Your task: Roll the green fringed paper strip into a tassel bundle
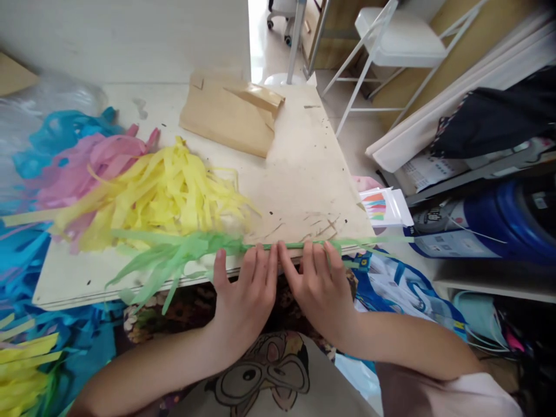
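A bundle of green tissue paper strips lies along the near edge of the board, its loose fringe spread to the left. Its middle is twisted into a thin cord. My left hand has its fingertips closed over this cord, with the outermost finger sticking out to the left. Just to the right, my right hand presses its fingertips on the same cord, and a thin green tail runs on past it. Both thumbs are hidden. Yellow tissue strips lie beyond the green fringe.
Pink strips and blue strips lie at the left. A brown paper bag sits at the back of the board. More yellow strips are at lower left. A white folding chair and a blue drum stand right.
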A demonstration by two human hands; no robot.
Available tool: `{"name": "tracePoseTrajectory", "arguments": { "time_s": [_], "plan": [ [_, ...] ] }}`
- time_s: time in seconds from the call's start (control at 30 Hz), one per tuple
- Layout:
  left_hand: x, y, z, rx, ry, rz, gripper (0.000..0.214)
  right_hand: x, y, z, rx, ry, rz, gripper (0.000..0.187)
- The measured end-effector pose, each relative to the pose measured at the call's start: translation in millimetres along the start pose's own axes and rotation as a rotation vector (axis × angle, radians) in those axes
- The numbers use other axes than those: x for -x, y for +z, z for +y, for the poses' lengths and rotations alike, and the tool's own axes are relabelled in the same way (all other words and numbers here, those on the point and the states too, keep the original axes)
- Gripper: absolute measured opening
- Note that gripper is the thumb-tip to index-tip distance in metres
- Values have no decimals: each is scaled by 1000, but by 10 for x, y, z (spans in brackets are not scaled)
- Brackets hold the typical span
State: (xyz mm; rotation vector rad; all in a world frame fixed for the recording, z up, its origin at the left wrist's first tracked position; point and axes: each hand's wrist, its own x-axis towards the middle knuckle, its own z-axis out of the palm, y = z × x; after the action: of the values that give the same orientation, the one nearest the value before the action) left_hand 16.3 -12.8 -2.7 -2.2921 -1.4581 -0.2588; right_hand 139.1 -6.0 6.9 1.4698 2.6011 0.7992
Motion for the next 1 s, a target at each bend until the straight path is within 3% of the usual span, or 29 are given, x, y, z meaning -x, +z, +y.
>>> {"name": "tracePoseTrajectory", "arguments": {
  "time_s": [0.2, 0.4, 0.57, 0.73, 0.87, 1.0],
  "plan": [
    [9, 71, -25, 17, -7, 55, 32, 7, 103, -37, -98, 124, 3, 39],
    [15, 86, -103, 23, -11, 154, 25, 68, 229, 41, -173, 172, 109, 37],
    [3, 94, -89, 45, -37, 190, 22, 133, 271, 144, -199, 220, 111, 36],
    [-1, 80, -139, 134, -36, 222, 14, 138, 297, 152, -178, 176, 264, 20],
    [-10, 68, -226, 183, 62, 252, 16, 159, 340, 142, -120, 94, 404, 14],
    [16, 21, -226, 129, 180, 292, 16, 189, 271, 191, -81, -3, 436, 16]
  ]
}}
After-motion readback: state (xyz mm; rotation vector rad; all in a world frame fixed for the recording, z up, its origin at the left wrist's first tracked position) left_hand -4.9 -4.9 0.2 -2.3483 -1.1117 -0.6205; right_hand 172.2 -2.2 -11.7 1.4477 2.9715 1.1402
